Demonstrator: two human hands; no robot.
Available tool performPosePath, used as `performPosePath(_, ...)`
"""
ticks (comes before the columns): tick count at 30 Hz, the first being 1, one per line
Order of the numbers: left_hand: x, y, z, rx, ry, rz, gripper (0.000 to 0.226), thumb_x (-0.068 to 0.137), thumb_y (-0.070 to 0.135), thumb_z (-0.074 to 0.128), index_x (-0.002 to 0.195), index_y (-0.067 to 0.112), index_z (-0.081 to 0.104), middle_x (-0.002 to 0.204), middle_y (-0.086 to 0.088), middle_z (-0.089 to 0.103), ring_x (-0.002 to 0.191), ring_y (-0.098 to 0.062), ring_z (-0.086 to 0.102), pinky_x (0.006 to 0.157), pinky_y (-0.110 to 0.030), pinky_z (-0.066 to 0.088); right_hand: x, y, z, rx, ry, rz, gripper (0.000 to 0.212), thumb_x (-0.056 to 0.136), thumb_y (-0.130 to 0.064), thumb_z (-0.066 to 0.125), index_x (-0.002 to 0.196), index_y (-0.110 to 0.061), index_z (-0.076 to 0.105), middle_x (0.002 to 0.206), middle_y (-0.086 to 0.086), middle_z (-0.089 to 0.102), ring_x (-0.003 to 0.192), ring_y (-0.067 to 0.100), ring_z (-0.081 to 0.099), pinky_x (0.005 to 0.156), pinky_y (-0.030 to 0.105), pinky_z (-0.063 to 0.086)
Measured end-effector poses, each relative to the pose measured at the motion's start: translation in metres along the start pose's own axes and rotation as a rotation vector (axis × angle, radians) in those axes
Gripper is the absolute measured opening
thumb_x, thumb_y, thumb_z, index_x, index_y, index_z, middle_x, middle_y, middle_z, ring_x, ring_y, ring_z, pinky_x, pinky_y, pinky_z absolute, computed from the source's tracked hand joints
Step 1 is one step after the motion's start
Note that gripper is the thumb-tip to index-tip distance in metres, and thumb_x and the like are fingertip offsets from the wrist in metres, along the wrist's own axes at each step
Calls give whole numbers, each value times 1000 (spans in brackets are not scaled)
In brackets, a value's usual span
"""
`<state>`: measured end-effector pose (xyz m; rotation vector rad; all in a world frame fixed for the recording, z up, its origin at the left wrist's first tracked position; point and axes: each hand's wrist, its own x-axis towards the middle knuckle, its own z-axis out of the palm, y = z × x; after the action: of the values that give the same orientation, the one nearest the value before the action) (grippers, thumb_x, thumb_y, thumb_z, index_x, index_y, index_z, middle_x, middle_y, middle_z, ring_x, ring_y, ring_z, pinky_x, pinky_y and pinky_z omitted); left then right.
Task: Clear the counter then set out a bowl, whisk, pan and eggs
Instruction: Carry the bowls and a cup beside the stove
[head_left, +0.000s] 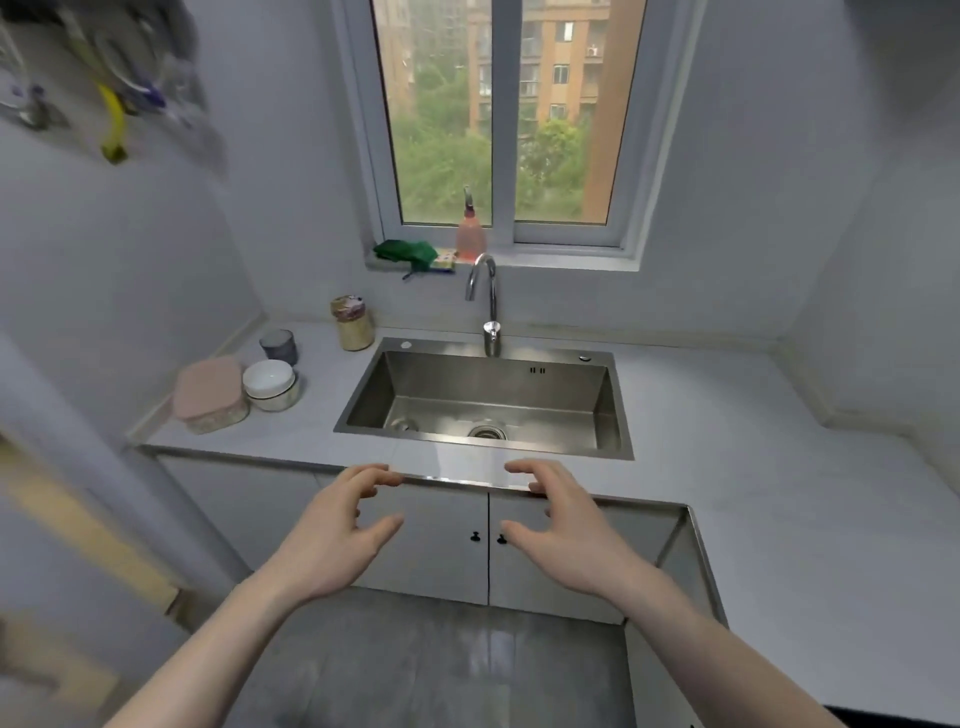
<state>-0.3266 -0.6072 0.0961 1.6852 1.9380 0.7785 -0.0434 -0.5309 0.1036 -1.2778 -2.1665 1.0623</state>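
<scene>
My left hand (337, 530) and my right hand (563, 530) hover side by side in front of the counter's front edge (447, 480), fingers spread and curled, holding nothing. On the grey counter left of the sink stand a pink-lidded container (208, 392), a white lidded bowl (271, 384), a small grey jar (279, 345) and a glass jar with a patterned lid (353, 322). I see no whisk, pan or eggs.
A steel sink (488, 400) with a curved tap (488, 301) sits in the counter under the window. A green cloth (408, 253) and a soap bottle (470, 234) rest on the sill. Cabinet doors (441, 540) are below; utensils (111, 119) hang at the upper left.
</scene>
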Motion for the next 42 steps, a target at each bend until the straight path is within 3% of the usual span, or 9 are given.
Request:
performPosePath(12,79,-77,-60,-3,226,-292,35,92,35,69,126,38,60,142,16,52,120,-6,56,97,-32,51,204,-24,20,26,-278,-116,55,89,-35,69,139,-41,47,131,-30,41,126,0,48,106,27,44)
performPosePath(20,160,-159,-112,-30,299,-404,33,91,28,72,121,36,62,138,13,55,118,-11,59,96,-35,52,307,-31,56,-9,-334,-129,50,90,-37,68,135,-44,48,134,-30,45,123,-3,50,103,23,45)
performPosePath(25,257,-227,-151,-24,252,-425,34,90,28,72,123,32,62,130,10,58,114,-10,59,93,-31,50,385,-32,96,-10,-311,-64,47,89,-38,67,130,-50,48,130,-32,48,120,-6,53,90,19,49)
performPosePath(31,373,-328,-200,2,115,-446,31,88,22,74,118,24,66,123,4,59,106,-16,63,90,-31,48,490,-61,180,26,-325,98,49,87,-37,70,132,-42,51,129,-18,54,104,-3,61,72,14,52)
performPosePath(35,449,-396,-232,7,41,-488,35,87,18,74,121,18,67,117,-7,68,98,-21,67,81,-26,47,552,-81,245,77,-359,217,57,84,-36,72,137,-35,52,125,-16,54,96,7,67,90,33,57)
performPosePath(38,504,-435,-241,48,-42,-511,39,85,14,73,124,12,67,115,-15,65,76,-17,65,65,-23,47,580,-92,276,95,-381,288,57,87,-37,70,140,-36,50,134,-17,52,102,4,64,80,23,55)
performPosePath(40,535,-455,-238,73,-79,-522,45,82,14,74,127,13,67,123,-19,64,79,-20,67,73,-26,51,590,-97,286,126,-372,329,56,88,-36,69,140,-36,49,136,-17,51,105,3,63,64,17,54)
performPosePath(42,562,-477,-231,94,-111,-532,53,80,16,74,133,13,65,134,-17,60,109,-29,67,98,-32,51,596,-97,294,126,-351,365,56,88,-36,69,140,-36,49,136,-17,51,104,3,63,63,17,53)
